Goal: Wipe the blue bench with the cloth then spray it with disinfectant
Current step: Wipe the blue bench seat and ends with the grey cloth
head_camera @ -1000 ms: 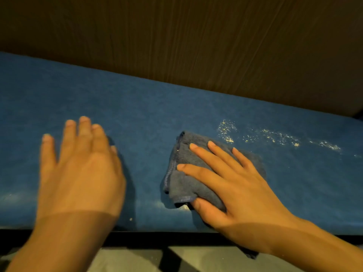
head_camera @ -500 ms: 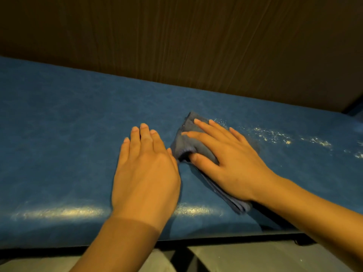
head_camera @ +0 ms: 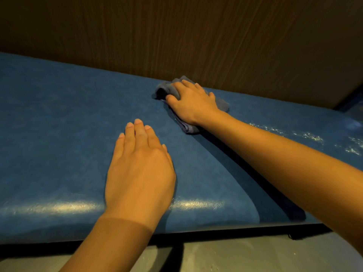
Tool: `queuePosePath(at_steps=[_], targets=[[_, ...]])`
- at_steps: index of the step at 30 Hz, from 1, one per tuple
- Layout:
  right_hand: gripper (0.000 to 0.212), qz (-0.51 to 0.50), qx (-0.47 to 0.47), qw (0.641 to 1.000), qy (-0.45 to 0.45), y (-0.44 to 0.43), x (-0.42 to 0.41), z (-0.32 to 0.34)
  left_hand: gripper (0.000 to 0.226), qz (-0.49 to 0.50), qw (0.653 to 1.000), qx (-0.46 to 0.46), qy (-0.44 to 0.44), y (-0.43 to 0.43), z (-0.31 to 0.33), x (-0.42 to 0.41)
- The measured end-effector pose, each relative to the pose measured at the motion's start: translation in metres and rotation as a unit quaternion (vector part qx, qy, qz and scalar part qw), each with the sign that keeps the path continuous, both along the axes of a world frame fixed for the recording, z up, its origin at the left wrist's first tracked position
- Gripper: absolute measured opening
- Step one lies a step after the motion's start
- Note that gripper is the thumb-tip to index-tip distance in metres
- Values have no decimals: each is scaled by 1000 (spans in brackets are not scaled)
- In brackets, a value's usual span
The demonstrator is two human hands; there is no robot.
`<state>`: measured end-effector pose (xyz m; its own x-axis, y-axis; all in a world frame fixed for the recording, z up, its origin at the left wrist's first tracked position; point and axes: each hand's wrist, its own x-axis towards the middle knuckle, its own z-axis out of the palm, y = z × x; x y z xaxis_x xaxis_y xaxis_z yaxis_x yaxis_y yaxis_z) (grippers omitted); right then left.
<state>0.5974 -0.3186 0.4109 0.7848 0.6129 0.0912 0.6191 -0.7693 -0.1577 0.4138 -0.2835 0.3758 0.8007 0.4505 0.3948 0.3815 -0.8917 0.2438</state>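
The blue padded bench (head_camera: pixel 59 138) runs across the view from left to right. My right hand (head_camera: pixel 191 104) presses a crumpled grey cloth (head_camera: pixel 222 104) flat against the bench at its far edge, right by the wall. The cloth pokes out in front of the fingers, to the right of the hand and under the wrist. My left hand (head_camera: pixel 139 169) lies flat on the bench near its front edge, fingers together, holding nothing. No spray bottle is in view.
A dark wood-grain wall (head_camera: pixel 196 36) rises directly behind the bench. Pale wet specks (head_camera: pixel 310 136) glisten on the bench to the right. Grey floor (head_camera: pixel 235 256) shows below the bench's front edge.
My right hand has pushed the cloth from near the front of the bench up to the back edge by the wall. My left hand came in from the left and settled flat on the bench.
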Motion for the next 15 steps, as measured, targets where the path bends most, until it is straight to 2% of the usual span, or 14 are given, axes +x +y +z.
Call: queuePosePath(at_steps=[9,15], targets=[[50,-75,-9,997,32,-26,52,11,56,-11,1000,14,-17,3,-4,-2],[52,-24,3,1000,17,-47,48,8,56,-10,1000,12,-23,3,-4,-1]])
